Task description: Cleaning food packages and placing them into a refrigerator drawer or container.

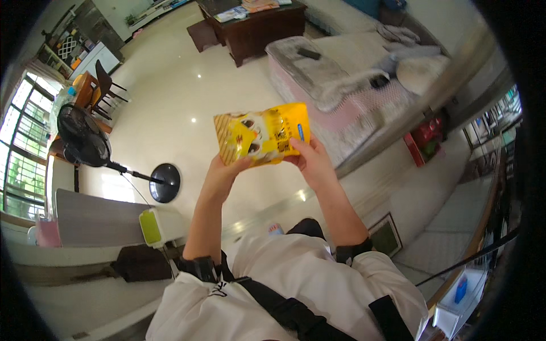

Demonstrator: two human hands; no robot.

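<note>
A yellow plastic snack bag (262,134) with a cartoon face and writing is held up in front of my chest, above the tiled floor. My left hand (228,170) grips its lower left corner, the thumb lying on the front. Around the lower right edge, my right hand (309,160) is closed, with its thumb on the front face too. The fingers behind the bag are mostly hidden. Whether the bag is sealed or torn, I cannot tell.
A black standing fan (85,134) and a white and green bin (151,226) are at the left. To the right stands a sofa with a pink and grey cover (341,106). A dark wooden table (264,34) bears books further off. A red box (416,149) lies at the right.
</note>
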